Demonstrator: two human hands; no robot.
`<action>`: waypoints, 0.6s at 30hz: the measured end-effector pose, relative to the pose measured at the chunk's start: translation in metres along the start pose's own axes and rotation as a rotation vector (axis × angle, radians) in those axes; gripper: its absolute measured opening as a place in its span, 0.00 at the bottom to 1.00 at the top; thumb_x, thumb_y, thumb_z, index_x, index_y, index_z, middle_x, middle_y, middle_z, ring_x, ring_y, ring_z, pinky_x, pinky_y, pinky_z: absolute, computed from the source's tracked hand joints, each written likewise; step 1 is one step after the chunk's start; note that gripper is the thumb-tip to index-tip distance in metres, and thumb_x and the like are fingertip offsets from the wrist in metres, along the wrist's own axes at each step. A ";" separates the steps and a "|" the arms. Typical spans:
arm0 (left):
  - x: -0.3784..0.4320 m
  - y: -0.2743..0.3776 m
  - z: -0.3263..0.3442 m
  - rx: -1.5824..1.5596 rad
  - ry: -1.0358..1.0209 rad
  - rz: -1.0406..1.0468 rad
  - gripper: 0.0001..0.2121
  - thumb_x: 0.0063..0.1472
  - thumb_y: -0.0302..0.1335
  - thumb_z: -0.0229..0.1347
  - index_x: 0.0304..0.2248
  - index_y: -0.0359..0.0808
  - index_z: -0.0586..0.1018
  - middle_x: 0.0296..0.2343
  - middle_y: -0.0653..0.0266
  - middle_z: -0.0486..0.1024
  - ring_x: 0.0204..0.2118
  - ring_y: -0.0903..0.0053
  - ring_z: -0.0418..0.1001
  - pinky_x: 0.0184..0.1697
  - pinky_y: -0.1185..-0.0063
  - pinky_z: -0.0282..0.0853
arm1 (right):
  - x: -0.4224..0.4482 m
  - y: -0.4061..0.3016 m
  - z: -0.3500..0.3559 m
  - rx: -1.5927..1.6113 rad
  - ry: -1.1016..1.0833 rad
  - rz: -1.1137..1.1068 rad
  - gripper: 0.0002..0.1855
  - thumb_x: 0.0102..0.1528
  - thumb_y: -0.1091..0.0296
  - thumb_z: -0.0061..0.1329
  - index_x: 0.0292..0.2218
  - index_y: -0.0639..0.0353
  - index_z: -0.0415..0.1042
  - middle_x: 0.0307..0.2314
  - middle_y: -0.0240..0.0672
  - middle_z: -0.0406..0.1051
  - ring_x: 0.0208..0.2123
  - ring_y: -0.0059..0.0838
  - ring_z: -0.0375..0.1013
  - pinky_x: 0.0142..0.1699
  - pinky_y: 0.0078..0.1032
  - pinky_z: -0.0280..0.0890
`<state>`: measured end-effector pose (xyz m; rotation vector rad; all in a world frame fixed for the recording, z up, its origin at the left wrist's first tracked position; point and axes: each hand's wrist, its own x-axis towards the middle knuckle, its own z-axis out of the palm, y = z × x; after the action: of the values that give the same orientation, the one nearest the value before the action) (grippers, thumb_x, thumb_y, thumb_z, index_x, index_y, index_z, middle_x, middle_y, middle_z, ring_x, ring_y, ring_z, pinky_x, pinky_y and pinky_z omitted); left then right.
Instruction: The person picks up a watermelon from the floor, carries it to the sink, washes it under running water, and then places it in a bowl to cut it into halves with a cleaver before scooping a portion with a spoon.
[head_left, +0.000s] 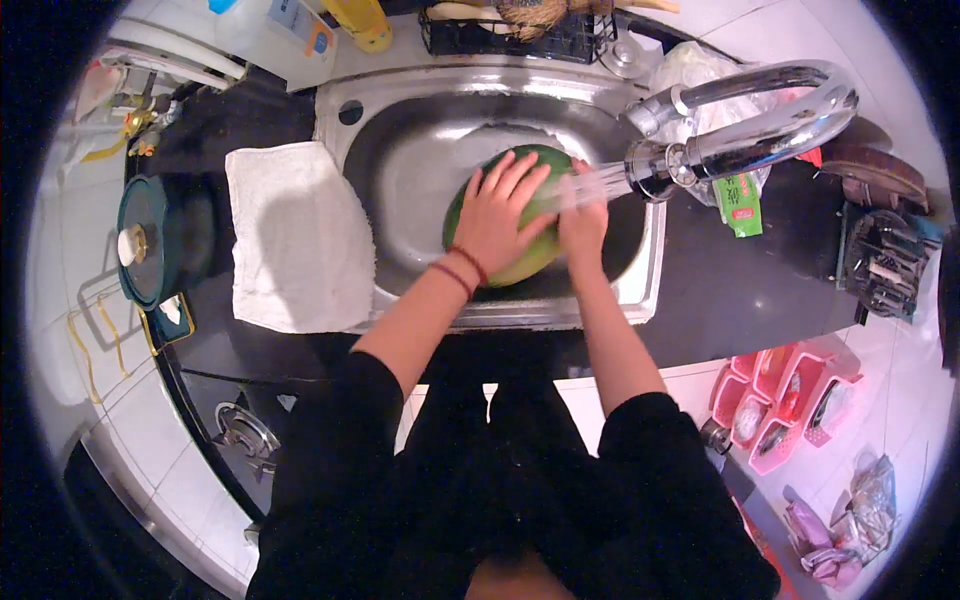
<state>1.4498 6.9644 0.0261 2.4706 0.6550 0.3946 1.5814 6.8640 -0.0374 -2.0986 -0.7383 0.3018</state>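
Note:
A large green watermelon (529, 259) sits in the stainless steel sink (405, 172), its rind paler yellow-green on the lower side. My left hand (499, 210) lies over its upper left with fingers spread, two dark red bands around the wrist. Against the melon's right side rests my right hand (583, 225), partly covered by running water. The stream comes from the chrome faucet (652, 171) on the right and strikes between the melon and my right hand. The underside of the melon and some right fingertips are hidden.
A white towel (300, 240) drapes over the counter and the sink's left rim. Left of it stands a dark green lidded pot (146, 244). A black wire basket (517, 37) holding a brush is behind the sink. Plastic bags and a green packet (739, 206) lie right of the faucet.

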 end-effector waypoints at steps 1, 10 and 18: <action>0.015 -0.010 0.006 0.003 0.014 -0.008 0.27 0.59 0.43 0.53 0.56 0.45 0.67 0.57 0.64 0.63 0.61 0.61 0.57 0.62 0.59 0.49 | -0.007 -0.018 -0.002 -0.069 -0.088 0.098 0.21 0.62 0.64 0.42 0.53 0.64 0.67 0.52 0.47 0.65 0.56 0.43 0.61 0.61 0.33 0.53; 0.142 -0.039 0.040 -0.328 -0.792 -0.179 0.27 0.62 0.54 0.43 0.49 0.43 0.78 0.49 0.57 0.74 0.50 0.66 0.71 0.56 0.73 0.62 | -0.020 -0.052 0.012 -0.013 0.164 0.020 0.24 0.61 0.59 0.41 0.52 0.68 0.64 0.51 0.53 0.64 0.54 0.50 0.60 0.61 0.39 0.51; 0.084 -0.126 0.000 -0.878 -0.799 -0.747 0.35 0.60 0.60 0.44 0.56 0.40 0.71 0.55 0.64 0.68 0.54 0.73 0.66 0.61 0.74 0.55 | -0.007 -0.055 0.005 0.092 0.126 0.111 0.26 0.53 0.60 0.54 0.50 0.64 0.66 0.46 0.47 0.66 0.51 0.45 0.63 0.59 0.36 0.54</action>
<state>1.4741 7.1006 -0.0347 1.2408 0.7553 -0.4898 1.5519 6.8876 0.0036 -2.0546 -0.5251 0.2566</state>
